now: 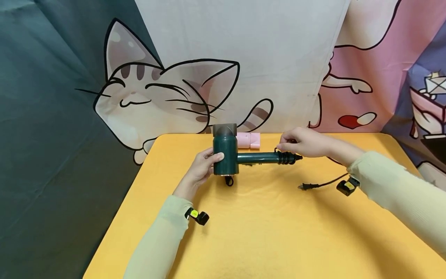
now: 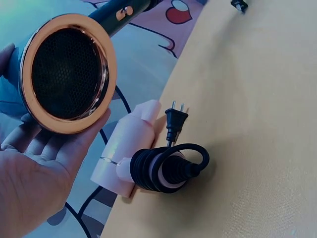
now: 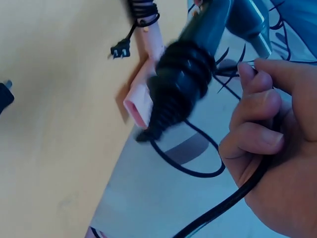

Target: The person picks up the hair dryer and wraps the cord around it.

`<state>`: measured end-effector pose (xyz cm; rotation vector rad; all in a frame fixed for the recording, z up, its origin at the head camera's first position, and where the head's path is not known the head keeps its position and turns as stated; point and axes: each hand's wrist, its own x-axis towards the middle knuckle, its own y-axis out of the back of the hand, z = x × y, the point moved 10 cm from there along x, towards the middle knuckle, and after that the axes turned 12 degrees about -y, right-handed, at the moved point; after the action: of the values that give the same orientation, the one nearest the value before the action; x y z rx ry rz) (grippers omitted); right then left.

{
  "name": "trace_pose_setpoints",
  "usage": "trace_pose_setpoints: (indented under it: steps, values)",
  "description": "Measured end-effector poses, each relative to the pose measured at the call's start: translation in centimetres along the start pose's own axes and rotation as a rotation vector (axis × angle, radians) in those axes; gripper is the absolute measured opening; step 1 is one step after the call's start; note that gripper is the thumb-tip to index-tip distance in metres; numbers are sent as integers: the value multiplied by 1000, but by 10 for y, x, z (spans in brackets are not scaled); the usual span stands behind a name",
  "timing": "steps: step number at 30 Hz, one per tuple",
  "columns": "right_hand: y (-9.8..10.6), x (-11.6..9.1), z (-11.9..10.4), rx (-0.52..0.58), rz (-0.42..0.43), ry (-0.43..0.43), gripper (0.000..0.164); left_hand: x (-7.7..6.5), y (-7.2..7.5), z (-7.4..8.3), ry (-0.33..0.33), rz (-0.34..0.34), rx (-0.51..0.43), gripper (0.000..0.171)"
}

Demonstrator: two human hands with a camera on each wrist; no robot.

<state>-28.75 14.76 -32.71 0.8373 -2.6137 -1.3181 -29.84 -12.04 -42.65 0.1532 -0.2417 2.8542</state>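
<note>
In the head view a dark green hair dryer (image 1: 225, 155) is held above the table, its handle (image 1: 258, 157) pointing right. My left hand (image 1: 200, 168) grips the barrel, thumb in front. The left wrist view shows the copper-rimmed air intake (image 2: 64, 74) facing the camera. Several turns of black cord (image 3: 185, 69) wrap the handle's end. My right hand (image 1: 304, 142) is beside that end, its curled fingers holding the black power cord (image 3: 223, 203). The plug (image 1: 306, 186) hangs from the cord's loose end, below the right forearm.
A pink hair dryer (image 2: 131, 144) lies behind on the yellow table (image 1: 265, 232), its black cord (image 2: 158, 168) wound round its handle, with a two-pin plug (image 2: 176, 121) sticking out. A cartoon-cat curtain (image 1: 156, 97) hangs behind the table's far edge.
</note>
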Motion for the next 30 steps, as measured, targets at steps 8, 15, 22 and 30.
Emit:
trace_pose_setpoints:
  steps: [8,15,22,30]
  values:
    - [-9,-20,4,60,164,3,16,1,4,4,8,56,-11,56]
    - [-37,-30,20,321,176,7,23,2,6,6,-15,101,-45,58]
    - [-79,-33,41,582,103,17,31,4,2,6,-30,90,-42,56]
    - [-112,-24,63,766,16,-8,36,1,3,5,-40,97,-73,57]
